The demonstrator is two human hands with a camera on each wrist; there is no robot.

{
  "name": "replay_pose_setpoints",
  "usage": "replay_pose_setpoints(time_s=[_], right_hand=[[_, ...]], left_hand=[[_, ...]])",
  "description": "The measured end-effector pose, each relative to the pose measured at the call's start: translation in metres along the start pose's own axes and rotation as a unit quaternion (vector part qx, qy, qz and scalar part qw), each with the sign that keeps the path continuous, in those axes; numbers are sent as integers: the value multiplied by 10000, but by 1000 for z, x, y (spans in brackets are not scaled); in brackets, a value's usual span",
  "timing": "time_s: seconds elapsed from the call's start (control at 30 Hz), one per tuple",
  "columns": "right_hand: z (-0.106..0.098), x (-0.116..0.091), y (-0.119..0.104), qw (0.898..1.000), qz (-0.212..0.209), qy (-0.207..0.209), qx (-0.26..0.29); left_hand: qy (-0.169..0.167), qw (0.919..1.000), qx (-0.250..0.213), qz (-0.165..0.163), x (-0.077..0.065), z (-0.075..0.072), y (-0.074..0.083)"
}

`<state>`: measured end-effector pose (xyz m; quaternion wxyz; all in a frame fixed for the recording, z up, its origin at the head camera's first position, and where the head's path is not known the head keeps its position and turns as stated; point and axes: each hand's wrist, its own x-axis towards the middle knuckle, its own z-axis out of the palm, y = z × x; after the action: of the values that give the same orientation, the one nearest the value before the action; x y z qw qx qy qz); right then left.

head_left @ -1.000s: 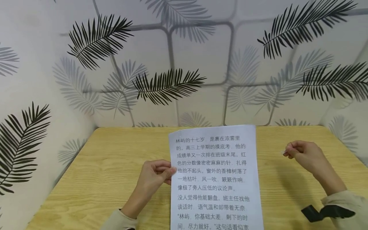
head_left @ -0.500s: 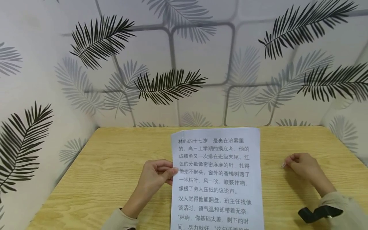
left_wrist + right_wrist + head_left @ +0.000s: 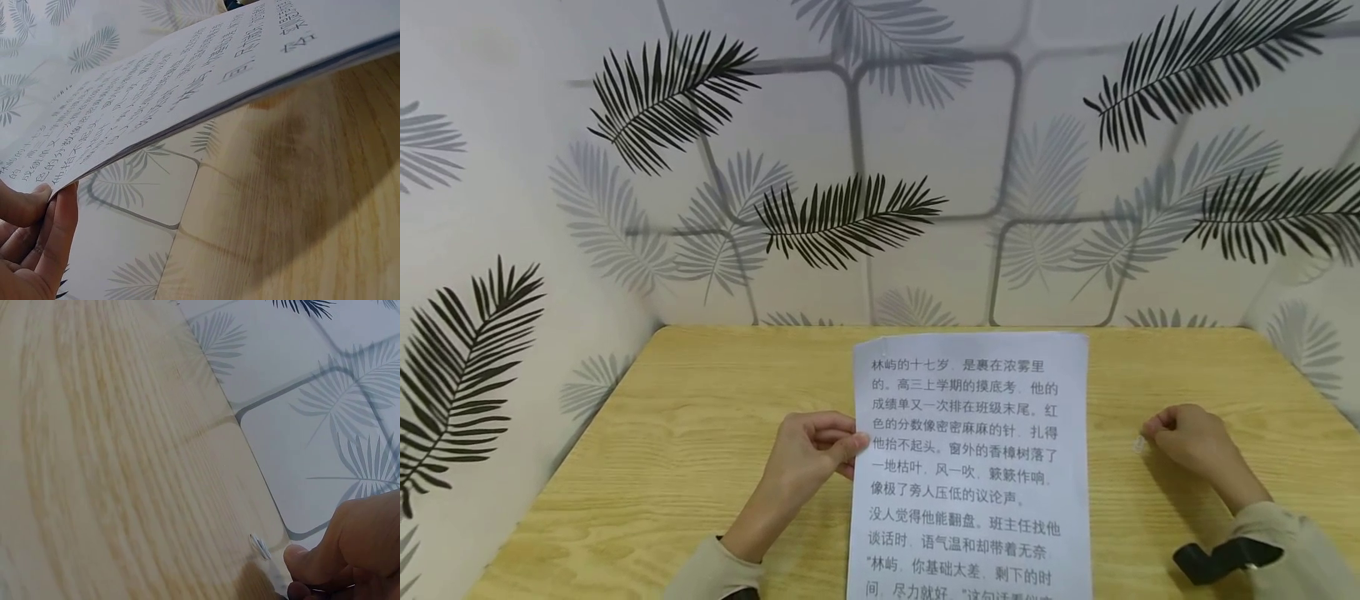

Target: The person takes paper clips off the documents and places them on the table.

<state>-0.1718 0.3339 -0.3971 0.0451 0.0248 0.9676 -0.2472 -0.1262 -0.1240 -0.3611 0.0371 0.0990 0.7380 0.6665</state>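
A stack of white printed sheets [image 3: 970, 500] stands raised in the middle of the head view, with dark text facing me. My left hand [image 3: 816, 446] pinches its left edge, thumb on the front and fingers behind. In the left wrist view the stack [image 3: 156, 94] slants over the table, its layered edge visible. On the right, a small silvery-clear paper clip [image 3: 1139, 444] lies on the table by the fingertips of my right hand [image 3: 1187, 442]. The right wrist view shows the paper clip [image 3: 259, 547] a small gap away from the thumb, whose hand [image 3: 350, 550] is loosely curled.
The light wood table [image 3: 700, 400] reaches back to a wall [image 3: 925, 275] patterned with palm leaves. A side wall [image 3: 467, 208] stands at the left. The stack throws a shadow onto the table in the left wrist view. A black strap [image 3: 1225, 558] circles the right sleeve.
My right hand came down to the table with the paper clip and let it go there. The left hand keeps its pinch on the sheets, which sit slightly further right in view.
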Motion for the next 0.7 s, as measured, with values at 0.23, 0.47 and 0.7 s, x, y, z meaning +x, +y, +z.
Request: replay_pose_setpoints(time_s=[0.23, 0.47, 0.7], right_hand=[[-2, 0, -5, 9999, -52, 113, -3], [-6, -1, -19, 9980, -378, 503, 88], [-21, -3, -58, 9928, -718, 886, 359]], left_hand=[[30, 9999, -101, -28, 1, -1, -1], [33, 9999, -112, -62, 2, -1, -1], [2, 9999, -125, -84, 3, -2, -2]])
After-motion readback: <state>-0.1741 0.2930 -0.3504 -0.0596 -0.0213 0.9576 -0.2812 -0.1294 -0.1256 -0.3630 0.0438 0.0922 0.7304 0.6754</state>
